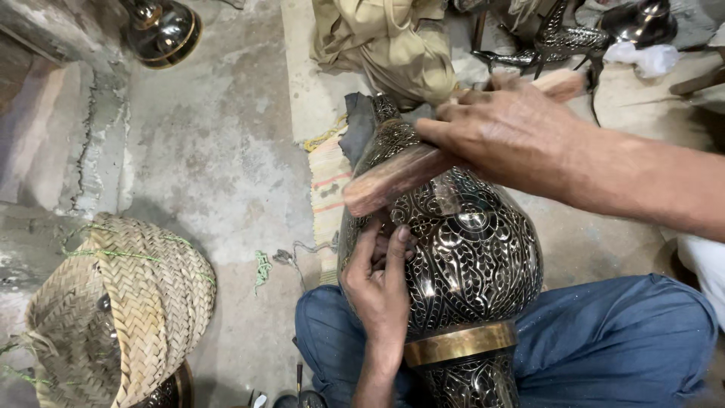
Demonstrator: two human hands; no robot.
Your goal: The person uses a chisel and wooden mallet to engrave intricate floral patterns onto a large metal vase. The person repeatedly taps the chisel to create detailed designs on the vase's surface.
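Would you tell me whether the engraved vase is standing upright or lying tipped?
Tipped: the engraved vase lies across the lap, its gold-banded end toward the person, steadied by the left hand.

- Soft, even daylight, moderately bright; no hard-edged shadows anywhere.
- Small glints speckle the engraved metal vase [453, 249] and the dark polished vessel [162, 30] at the top left.
- The right hand [506, 132] and wooden mallet [408, 174] are slightly motion-blurred.
- Wide-angle lens bends lines near the frame edges.
- Concrete floor [219, 151] stays sharp.
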